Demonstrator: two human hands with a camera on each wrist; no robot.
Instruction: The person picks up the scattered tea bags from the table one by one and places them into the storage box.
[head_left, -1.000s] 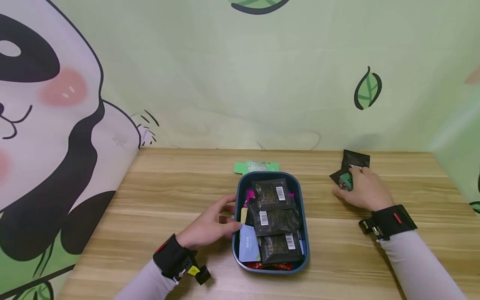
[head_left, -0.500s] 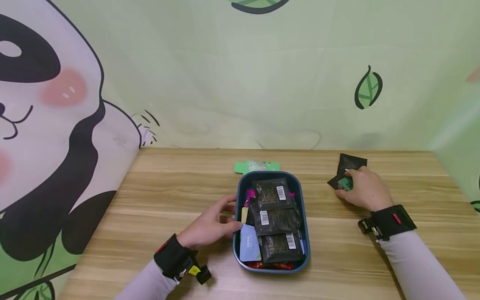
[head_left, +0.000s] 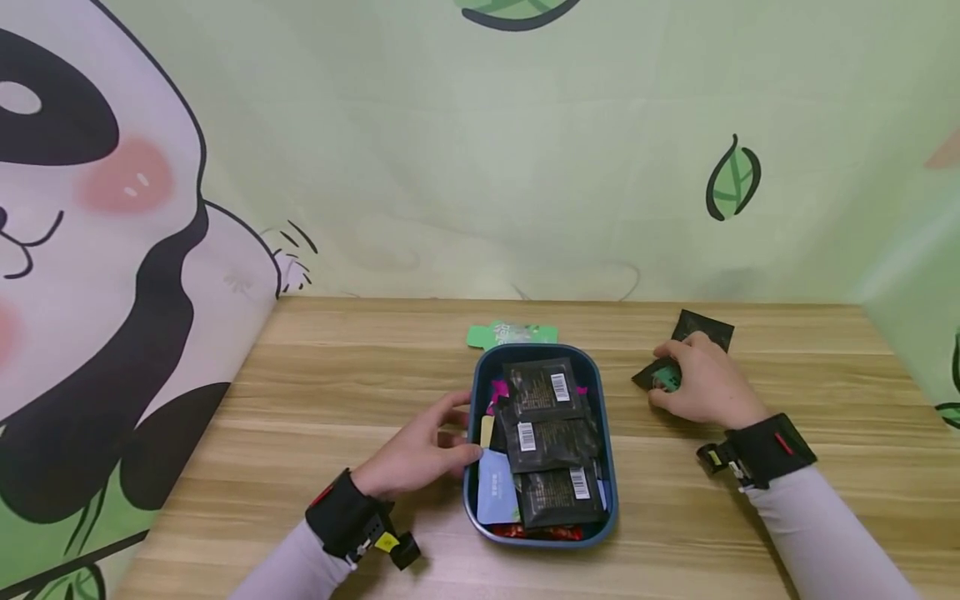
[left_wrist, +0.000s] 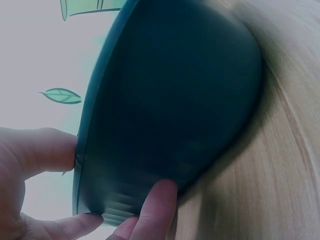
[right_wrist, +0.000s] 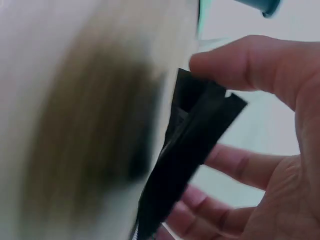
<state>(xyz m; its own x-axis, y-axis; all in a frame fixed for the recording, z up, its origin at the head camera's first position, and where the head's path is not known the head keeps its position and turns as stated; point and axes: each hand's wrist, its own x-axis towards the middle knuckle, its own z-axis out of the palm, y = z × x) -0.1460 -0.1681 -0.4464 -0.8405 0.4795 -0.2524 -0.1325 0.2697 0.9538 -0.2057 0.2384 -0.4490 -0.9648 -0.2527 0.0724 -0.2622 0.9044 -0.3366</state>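
In the head view my left hand (head_left: pixel 420 446) holds the left side of a dark blue container (head_left: pixel 611 467). Its thumb lies over the rim, and the other fingers press the outer wall (left_wrist: pixel 165 100) in the left wrist view. At the right my right hand (head_left: pixel 708 383) pinches a black sachet (head_left: pixel 666 377) with a green print between thumb and fingers. Close up, the dark sachet (right_wrist: pixel 180 145) stands tilted just over the tabletop. Behind the hand a second black sachet (head_left: pixel 708 329) shows, partly covered by the fingers.
Inside the container several black sachets (head_left: pixel 551 442) with barcode labels overlap, beside a light blue packet (head_left: pixel 498 487) and red wrappers (head_left: pixel 555 532). A flat green card (head_left: pixel 517 333) lies behind it on the wooden table (head_left: pixel 315 375). A printed wall cloth (head_left: pixel 465 167) rises at the back edge.
My right hand has shifted left across the table, with the green-printed sachet moving along. The second sachet has also shifted slightly left and turned. My left hand and the container have stayed put.
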